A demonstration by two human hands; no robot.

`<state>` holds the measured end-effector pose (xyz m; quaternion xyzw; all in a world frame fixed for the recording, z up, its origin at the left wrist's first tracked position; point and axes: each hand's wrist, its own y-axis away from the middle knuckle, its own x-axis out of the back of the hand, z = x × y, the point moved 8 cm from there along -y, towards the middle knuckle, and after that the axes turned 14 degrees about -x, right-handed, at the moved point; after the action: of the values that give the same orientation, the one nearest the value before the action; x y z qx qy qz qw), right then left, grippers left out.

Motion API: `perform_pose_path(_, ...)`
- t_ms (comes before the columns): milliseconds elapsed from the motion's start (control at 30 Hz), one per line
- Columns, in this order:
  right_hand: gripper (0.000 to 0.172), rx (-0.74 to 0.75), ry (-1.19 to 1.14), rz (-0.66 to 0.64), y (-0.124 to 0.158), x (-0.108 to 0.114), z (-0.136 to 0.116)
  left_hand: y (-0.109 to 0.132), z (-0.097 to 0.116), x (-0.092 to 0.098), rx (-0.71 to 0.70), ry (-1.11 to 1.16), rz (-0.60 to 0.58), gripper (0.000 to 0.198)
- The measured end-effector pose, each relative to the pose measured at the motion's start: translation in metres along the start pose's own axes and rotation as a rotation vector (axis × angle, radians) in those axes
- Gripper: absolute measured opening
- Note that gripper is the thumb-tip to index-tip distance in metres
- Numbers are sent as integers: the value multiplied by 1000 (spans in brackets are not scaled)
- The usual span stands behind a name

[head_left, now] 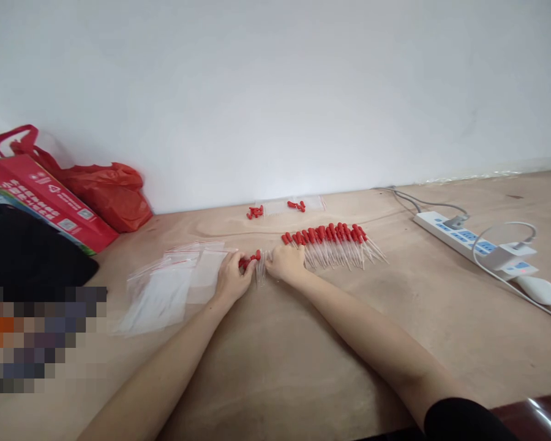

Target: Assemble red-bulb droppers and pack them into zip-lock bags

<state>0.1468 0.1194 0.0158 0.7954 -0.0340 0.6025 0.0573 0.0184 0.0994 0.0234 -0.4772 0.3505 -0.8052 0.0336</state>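
Note:
Both my hands rest on a wooden table [275, 343], fingertips almost meeting. My left hand [232, 278] is closed around a few clear droppers with red rubber bulbs [251, 259]. My right hand [285, 263] pinches the same small bunch from the right side. Just right of my right hand lies a row of several more red-bulb droppers [335, 242], tips pointing toward me. Left of my left hand is a spread of clear zip bags [169, 285].
Loose red bulbs [255, 212] and another small bag lie near the white wall. A white power strip [475, 245] with cables sits at the right. A red plastic bag [110, 193], a red box [46, 202] and dark cloth are at the left.

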Motion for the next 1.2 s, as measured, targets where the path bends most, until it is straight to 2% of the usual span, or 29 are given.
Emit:
perform_pose_path(233,26,60,79,32,3,-3,-5,2,-1,-1,16,-65,13,11)
perform_pose_path(400,25,114,92,243,14,8,4,2,-1,1,-14,-58,47,12)
perform_pose_path(600,22,332,1,504,48,23,38,5,-4,11,-4,-52,124,11)
perform_pose_path(700,22,468,-77,563,67,27,66,6,13,16,-95,-36,147,10)
perform_pose_path(767,22,537,-129,558,76,30,84,7,38,15,-243,2,110,11)
perform_pose_path(833,23,585,-174,509,79,32,97,12,66,8,-391,48,6,10)
perform_pose_path(933,23,598,-208,425,77,33,106,20,93,-4,-473,84,-163,10)
perform_pose_path(1033,24,582,-212,384,72,31,104,24,102,-14,-466,74,-252,17)
perform_pose_path(1133,26,581,-202,350,70,25,99,23,99,-19,-449,62,-252,24)
perform_pose_path(1200,25,581,-203,327,70,23,97,21,98,-21,-450,81,-238,21)
